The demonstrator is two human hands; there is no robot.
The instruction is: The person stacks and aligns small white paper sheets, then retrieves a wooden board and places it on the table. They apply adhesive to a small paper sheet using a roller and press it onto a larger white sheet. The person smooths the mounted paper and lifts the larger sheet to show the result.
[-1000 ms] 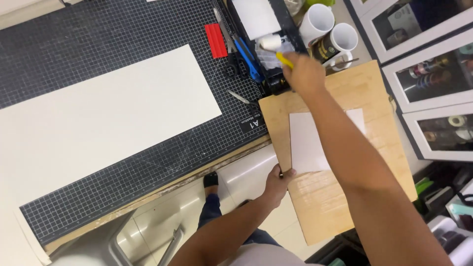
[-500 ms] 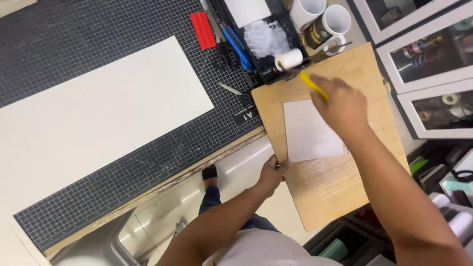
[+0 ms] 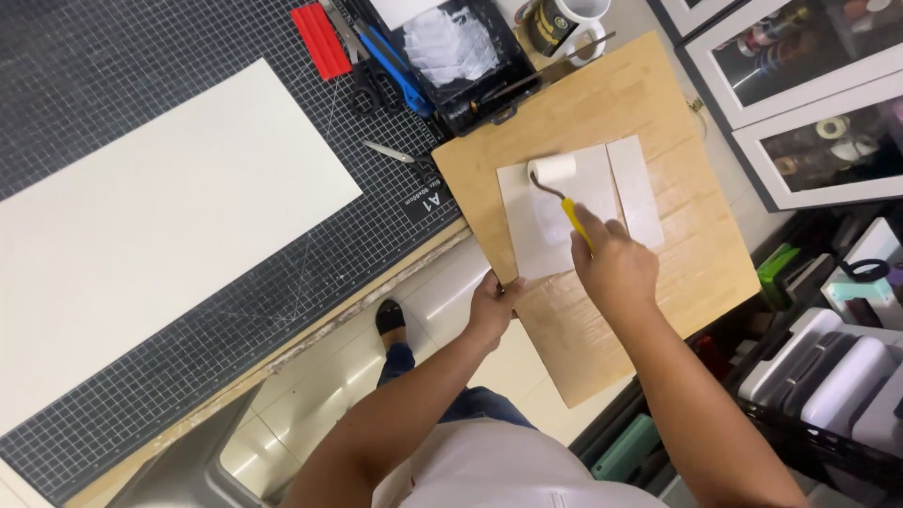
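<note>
Yellow-handled, the light foam roller [image 3: 553, 170] is clenched in the right hand [image 3: 616, 268], its head pressed on thin, floppy white paper [image 3: 550, 212] just ahead, while the wooden board [image 3: 701, 245] is gripped edgewise by the left hand [image 3: 491, 309].

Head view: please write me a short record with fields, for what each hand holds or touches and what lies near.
right hand: grip shut on small white paint roller with yellow handle
roller position: on white rectangular sheet
left hand: holds edge of light wooden board
second sheet: narrow white strip, beside the first
behind board: black tray with white paste
left of board: dark gridded cutting mat under large cream sheet
</note>
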